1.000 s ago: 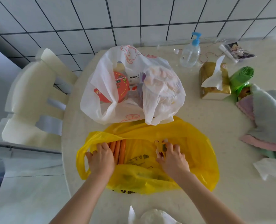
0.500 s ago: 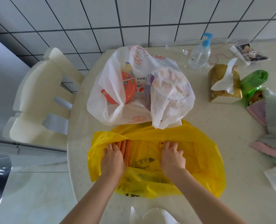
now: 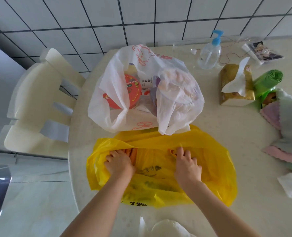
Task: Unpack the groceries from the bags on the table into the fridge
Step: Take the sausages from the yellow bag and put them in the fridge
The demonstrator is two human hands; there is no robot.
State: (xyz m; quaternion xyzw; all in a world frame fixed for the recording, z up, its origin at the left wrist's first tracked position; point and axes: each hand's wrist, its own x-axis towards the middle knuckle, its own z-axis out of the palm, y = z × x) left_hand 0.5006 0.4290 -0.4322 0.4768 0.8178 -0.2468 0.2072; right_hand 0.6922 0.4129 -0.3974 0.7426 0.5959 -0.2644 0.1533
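A: Stage of unpacking?

B: Early, by appearance. Both bags look full; no fridge is in view. The left hand [image 3: 118, 164] and right hand [image 3: 187, 165] are inside the mouth of the yellow bag [image 3: 215, 161] on the table [image 3: 227, 120].

A: Hand states?

B: Left hand: palm down, fingers curled over orange carrots [image 3: 132, 152] just past its fingertips. Right hand: fingertips pinching yellow film; whether it also holds an item, I cannot tell.

A: The goods?

B: Beyond both hands lies the white bag [image 3: 176, 103], translucent, touching the yellow bag's far edge, showing a red-lidded tub [image 3: 130, 91] and pale packets.
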